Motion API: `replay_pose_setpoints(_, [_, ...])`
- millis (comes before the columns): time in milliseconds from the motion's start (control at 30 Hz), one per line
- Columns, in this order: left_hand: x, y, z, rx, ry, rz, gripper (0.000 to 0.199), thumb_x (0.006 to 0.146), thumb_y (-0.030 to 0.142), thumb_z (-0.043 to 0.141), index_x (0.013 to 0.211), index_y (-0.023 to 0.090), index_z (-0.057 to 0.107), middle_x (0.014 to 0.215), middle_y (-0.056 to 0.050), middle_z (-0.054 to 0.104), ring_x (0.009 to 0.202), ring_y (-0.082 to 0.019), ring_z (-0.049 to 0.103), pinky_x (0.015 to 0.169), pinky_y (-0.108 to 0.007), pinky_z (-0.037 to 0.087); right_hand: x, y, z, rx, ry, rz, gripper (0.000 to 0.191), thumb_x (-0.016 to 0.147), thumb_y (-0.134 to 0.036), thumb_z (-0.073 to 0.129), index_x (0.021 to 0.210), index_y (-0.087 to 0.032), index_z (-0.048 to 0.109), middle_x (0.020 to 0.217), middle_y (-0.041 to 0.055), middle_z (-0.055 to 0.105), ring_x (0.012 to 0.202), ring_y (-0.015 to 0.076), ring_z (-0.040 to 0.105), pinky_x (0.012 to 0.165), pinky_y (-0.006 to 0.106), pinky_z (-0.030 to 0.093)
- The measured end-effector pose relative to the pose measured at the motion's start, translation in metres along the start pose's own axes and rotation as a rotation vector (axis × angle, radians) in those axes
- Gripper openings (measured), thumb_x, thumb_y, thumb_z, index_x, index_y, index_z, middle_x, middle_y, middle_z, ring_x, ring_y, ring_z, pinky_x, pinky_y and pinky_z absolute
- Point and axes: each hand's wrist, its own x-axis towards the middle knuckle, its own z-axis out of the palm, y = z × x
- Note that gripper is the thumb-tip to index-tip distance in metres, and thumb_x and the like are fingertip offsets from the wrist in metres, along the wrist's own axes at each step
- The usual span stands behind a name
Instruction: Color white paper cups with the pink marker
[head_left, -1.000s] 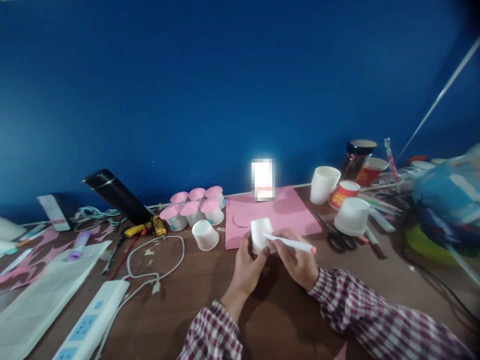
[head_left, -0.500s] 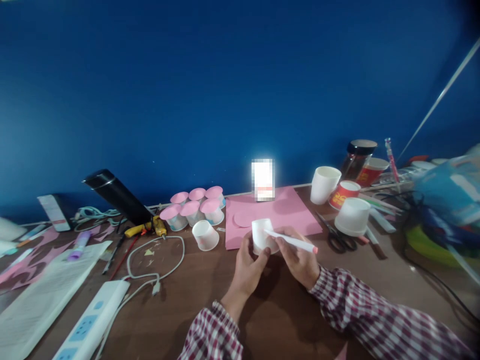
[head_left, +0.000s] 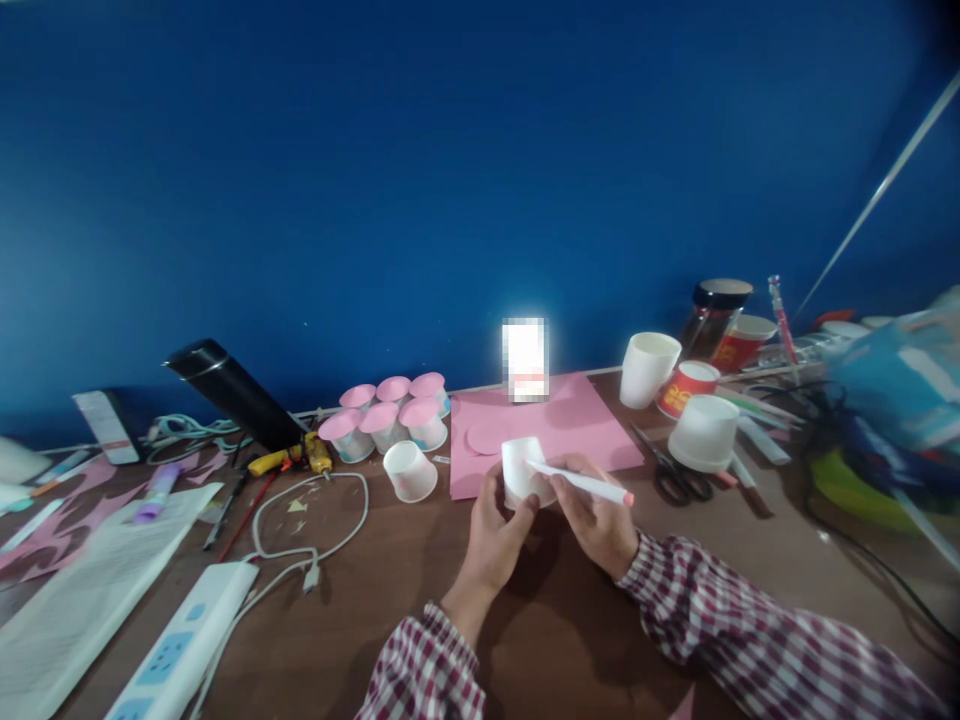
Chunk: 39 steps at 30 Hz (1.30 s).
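Note:
A small white paper cup [head_left: 522, 468] is held by my left hand [head_left: 496, 535], its fingers wrapped round the lower part. My right hand [head_left: 600, 520] grips a white marker [head_left: 589, 484] with a pinkish-orange end, its tip against the cup's side. Behind the cup lies pink paper [head_left: 581, 425] with a pink disc [head_left: 491, 436] on it. To the left stands another white cup [head_left: 410, 471], beside several cups topped with pink discs [head_left: 380, 418].
Scissors [head_left: 679, 480], an upturned white tub [head_left: 703, 433] and white and red cups stand right. A power strip [head_left: 176, 640], a looped cable, a glue gun [head_left: 289, 458], a black flask [head_left: 232, 390] and papers lie left. A bright blurred screen [head_left: 526, 358] stands behind.

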Motion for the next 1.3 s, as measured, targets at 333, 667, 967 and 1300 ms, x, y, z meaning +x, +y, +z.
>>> replay_pose_setpoints(333, [0.0, 0.0029, 0.001, -0.026, 0.014, -0.007, 0.048, 0.08, 0.038, 0.064, 0.121, 0.017, 0.053, 0.112, -0.009, 0.065, 0.101, -0.022, 0.061, 0.09, -0.035, 0.046, -0.0008, -0.0013, 0.0001, -0.023, -0.009, -0.014, 0.015, 0.094, -0.027, 0.049, 0.093, -0.019, 0.061, 0.084, 0.0058, 0.068, 0.074, 0.0176, 0.066, 0.067, 0.028, 0.056])
replay_pose_setpoints(667, [0.0004, -0.0006, 0.0008, -0.033, 0.019, -0.018, 0.048, 0.079, 0.039, 0.065, 0.12, 0.017, 0.052, 0.11, -0.008, 0.066, 0.099, -0.022, 0.061, 0.088, -0.035, 0.047, -0.0013, 0.0002, 0.0002, -0.03, -0.017, -0.031, 0.012, 0.093, -0.025, 0.049, 0.093, -0.019, 0.06, 0.083, 0.0065, 0.067, 0.077, 0.0185, 0.066, 0.071, 0.03, 0.056])
replay_pose_setpoints(967, [0.0004, -0.0015, 0.0005, -0.04, 0.011, -0.02, 0.05, 0.08, 0.04, 0.065, 0.122, 0.017, 0.05, 0.112, -0.01, 0.064, 0.1, -0.023, 0.061, 0.086, -0.034, 0.048, -0.0044, 0.0002, 0.0011, -0.015, 0.015, -0.093, 0.011, 0.092, -0.022, 0.05, 0.096, -0.019, 0.06, 0.085, 0.006, 0.066, 0.078, 0.0182, 0.065, 0.072, 0.031, 0.055])
replay_pose_setpoints(1300, [0.0009, -0.0003, 0.0004, -0.07, -0.01, -0.001, 0.049, 0.079, 0.041, 0.065, 0.12, 0.016, 0.052, 0.108, -0.009, 0.065, 0.096, -0.021, 0.06, 0.086, -0.033, 0.048, -0.0026, -0.0007, 0.0012, -0.046, 0.002, -0.123, 0.012, 0.092, -0.02, 0.052, 0.097, -0.019, 0.062, 0.087, 0.0055, 0.067, 0.08, 0.0174, 0.065, 0.074, 0.028, 0.054])
